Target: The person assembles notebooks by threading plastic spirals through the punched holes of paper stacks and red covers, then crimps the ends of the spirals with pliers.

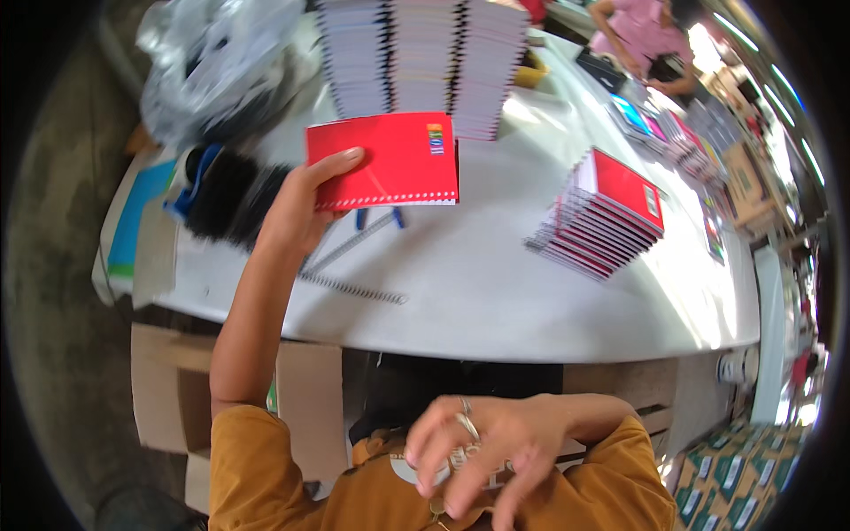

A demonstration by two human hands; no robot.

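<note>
My left hand [310, 190] grips a red-covered notebook [385, 164] by its left side, thumb on top, above the white table. A row of punched holes runs along the notebook's near edge, and no wire shows in them. Loose spiral wires [359, 288] lie on the table below it, beside blue-handled pliers [398, 218] partly hidden by the notebook. Close to my chest hovers my right hand [496, 442], fingers apart and bent, with rings on it and nothing held.
Spiral-bound red notebooks [611, 212] form a pile on the table's right. Tall notebook stacks [416, 53] stand at the back. Plastic bags [212, 71] and a black bristly bundle [235, 195] are at left. A cardboard box [310, 389] sits below the table edge. Another person [646, 44] works far right.
</note>
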